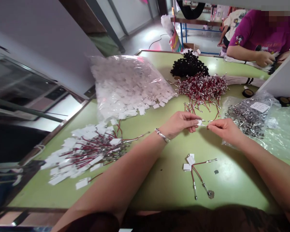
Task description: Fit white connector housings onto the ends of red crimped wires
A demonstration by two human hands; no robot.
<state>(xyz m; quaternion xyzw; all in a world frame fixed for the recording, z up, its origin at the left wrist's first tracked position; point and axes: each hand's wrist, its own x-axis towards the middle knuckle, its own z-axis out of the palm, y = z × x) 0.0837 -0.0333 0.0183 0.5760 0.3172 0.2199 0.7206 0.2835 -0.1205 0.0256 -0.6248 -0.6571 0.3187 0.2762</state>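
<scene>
Grips a small white connector [199,122] between thumb and fingers of the left hand [180,125], just above the middle of the table [169,180]; pinches a thin metallic end [205,126] just beside it with thumb and forefinger of the right hand [223,128], too small to make out further. Leaves only a narrow gap between the two, but a broader stretch of green surface nearer the body, shared with three red leads [198,175] fanned out from white ends, well short of the near edge. Has, past the left forearm [130,174], a spread of white-tagged leads [91,151] reaching towards the left edge, and beyond it a large clear bag of white pieces [111,69] sprawling to the far left. Meets, ahead of the fingers, a heap of red leads [203,87], then a black heap [189,64] near the far edge. Is hemmed in at right by a clear bag of metal parts [272,103] and, farther off, a white panel [282,74]. Faces a person in a purple top [258,35] across the far right edge.
</scene>
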